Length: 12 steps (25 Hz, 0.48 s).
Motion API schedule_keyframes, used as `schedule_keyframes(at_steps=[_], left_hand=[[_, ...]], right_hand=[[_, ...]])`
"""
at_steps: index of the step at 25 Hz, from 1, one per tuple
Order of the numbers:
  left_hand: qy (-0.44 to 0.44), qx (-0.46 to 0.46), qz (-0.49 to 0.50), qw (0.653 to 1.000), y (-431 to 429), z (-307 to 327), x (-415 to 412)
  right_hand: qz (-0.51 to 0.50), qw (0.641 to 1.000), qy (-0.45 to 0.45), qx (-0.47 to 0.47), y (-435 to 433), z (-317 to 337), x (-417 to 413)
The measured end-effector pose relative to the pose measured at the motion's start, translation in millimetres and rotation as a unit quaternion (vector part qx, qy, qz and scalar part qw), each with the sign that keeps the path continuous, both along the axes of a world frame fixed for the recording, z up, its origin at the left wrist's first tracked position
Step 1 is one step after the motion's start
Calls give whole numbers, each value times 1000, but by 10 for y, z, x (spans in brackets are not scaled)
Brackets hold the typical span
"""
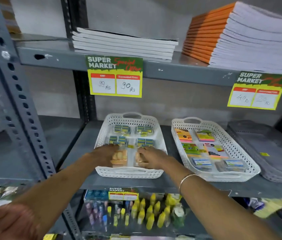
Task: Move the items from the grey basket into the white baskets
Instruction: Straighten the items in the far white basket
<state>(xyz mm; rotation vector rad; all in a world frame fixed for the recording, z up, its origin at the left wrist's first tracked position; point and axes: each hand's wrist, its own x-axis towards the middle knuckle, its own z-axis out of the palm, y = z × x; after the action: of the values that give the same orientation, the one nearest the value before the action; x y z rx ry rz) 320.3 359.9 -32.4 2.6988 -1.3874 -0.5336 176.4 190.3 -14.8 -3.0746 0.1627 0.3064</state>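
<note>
Two white baskets stand side by side on the middle shelf. The left white basket (130,172) holds several blue and yellow packs (122,129) at its back and two orange packs at its front. My left hand (106,153) rests on the left orange pack (119,157). My right hand (151,156) rests on the right orange pack (139,157). The right white basket (223,175) holds sticky-note pads (204,135) and small clear boxes (201,162). A flat grey basket (265,149) lies to its right; I see only a yellow sticker in it.
The upper shelf carries a stack of white notebooks (124,43) and a taller stack with orange spines (232,35). Price tags (115,77) hang from its edge. The lower shelf holds pens and yellow bottles (147,215). A slotted steel upright (15,94) stands left.
</note>
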Motion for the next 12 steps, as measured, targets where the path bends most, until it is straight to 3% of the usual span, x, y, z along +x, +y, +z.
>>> schedule_keyframes(at_steps=[3,6,9,12], left_hand=[[34,-52,21,998,39,31,6],[13,-109,37,993,-32,128,94],[-39,-116,56,991,-257,138,294],[-69,-63,26,995,-451,36,489]], right_hand=[[-27,997,13,67,-68,41,77],[-107,982,-57,145,-308,196,286],[-109,988,-80,80,-561,141,505],[-98,994,-21,53,-655,-105,694]])
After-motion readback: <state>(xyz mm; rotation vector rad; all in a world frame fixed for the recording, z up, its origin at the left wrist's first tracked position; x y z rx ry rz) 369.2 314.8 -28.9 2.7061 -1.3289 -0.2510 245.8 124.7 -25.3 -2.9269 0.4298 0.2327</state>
